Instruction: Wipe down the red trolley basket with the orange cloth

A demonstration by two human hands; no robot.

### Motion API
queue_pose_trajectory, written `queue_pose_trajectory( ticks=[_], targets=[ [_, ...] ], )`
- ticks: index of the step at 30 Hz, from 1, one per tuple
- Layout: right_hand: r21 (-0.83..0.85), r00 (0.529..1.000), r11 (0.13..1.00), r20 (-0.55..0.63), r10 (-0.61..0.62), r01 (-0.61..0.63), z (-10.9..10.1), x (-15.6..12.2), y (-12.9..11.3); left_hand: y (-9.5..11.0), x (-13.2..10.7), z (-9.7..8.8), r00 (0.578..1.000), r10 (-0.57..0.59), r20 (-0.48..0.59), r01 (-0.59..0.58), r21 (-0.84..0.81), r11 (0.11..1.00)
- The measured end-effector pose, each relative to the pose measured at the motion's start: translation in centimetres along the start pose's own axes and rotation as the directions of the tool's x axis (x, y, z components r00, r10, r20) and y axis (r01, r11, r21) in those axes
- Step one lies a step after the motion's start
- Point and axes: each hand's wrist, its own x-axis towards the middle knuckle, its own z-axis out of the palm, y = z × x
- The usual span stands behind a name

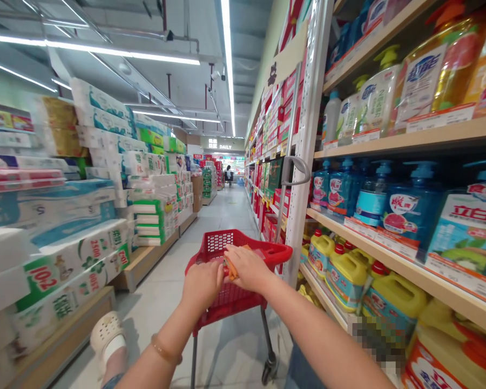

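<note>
An orange packet (230,268) shows between my hands, partly hidden by my fingers, above a red plastic shopping basket (218,243) on a wheeled cart frame. My right hand (249,268) closes over the packet from the right. My left hand (202,286), with a bracelet (165,349) on its wrist, presses against the packet's left side. Both hands sit over the basket's near part, hiding its rim there. What else lies in the basket cannot be made out.
Shelves of blue bottles and yellow jugs (346,278) line the right. Stacked tissue packs (71,265) stand on the left. A person (228,174) is far down the tiled aisle. My sandalled foot (107,337) is beside the cart.
</note>
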Motion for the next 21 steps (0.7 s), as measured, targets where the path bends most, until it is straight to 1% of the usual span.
queue_pose_trajectory(
  ticks=[3, 5, 8, 10, 11, 13, 16, 18, 20, 21],
  targets=[
    [-0.025, 0.994, 0.996, -0.070, 0.089, -0.091, 0.1, -0.3, 0.2, -0.9, -0.1, -0.1, 0.999, 0.021, 0.026, -0.021, -0.001, 1.000],
    [-0.062, 0.979, 0.982, -0.110, 0.172, -0.180, 0.4, -0.3, 0.3, -1.3, -0.2, 0.1, 1.000, 0.006, 0.015, -0.006, 0.016, 1.000],
    [-0.116, 0.929, 0.935, -0.202, 0.308, -0.335, 1.5, 0.3, -0.2, -0.8, -0.1, 0.8, 0.997, -0.056, -0.046, 0.059, 0.068, 0.996],
    [-0.121, 0.893, 0.907, -0.266, 0.363, -0.404, 2.3, 0.8, -1.1, 0.0, 0.0, 1.0, 0.994, -0.085, -0.070, 0.091, 0.085, 0.992],
    [-0.116, 0.886, 0.904, -0.284, 0.366, -0.411, 2.6, 1.1, -1.6, 0.3, 0.0, 0.9, 0.994, -0.084, -0.064, 0.089, 0.078, 0.993],
    [-0.100, 0.897, 0.922, -0.288, 0.334, -0.375, 2.8, 1.2, -2.2, 0.3, 0.1, 0.6, 0.999, -0.038, -0.020, 0.039, 0.032, 0.999],
    [-0.074, 0.922, 0.947, -0.263, 0.285, -0.314, 2.1, 0.5, -1.8, -1.2, 0.1, 0.2, 0.994, 0.069, 0.088, -0.061, -0.088, 0.994],
    [-0.054, 0.918, 0.940, -0.242, 0.315, -0.337, 1.3, -0.2, -0.7, -2.5, 0.2, 0.5, 0.989, 0.093, 0.113, -0.073, -0.172, 0.982],
    [-0.025, 0.892, 0.913, -0.229, 0.391, -0.407, 0.6, -0.7, 0.5, -3.0, 0.1, 1.2, 0.995, 0.053, 0.081, -0.034, -0.228, 0.973],
    [-0.008, 0.873, 0.895, -0.226, 0.432, -0.445, 0.4, -0.9, 1.1, -2.8, 0.1, 1.7, 0.998, 0.021, 0.053, -0.008, -0.245, 0.970]
  ],
)
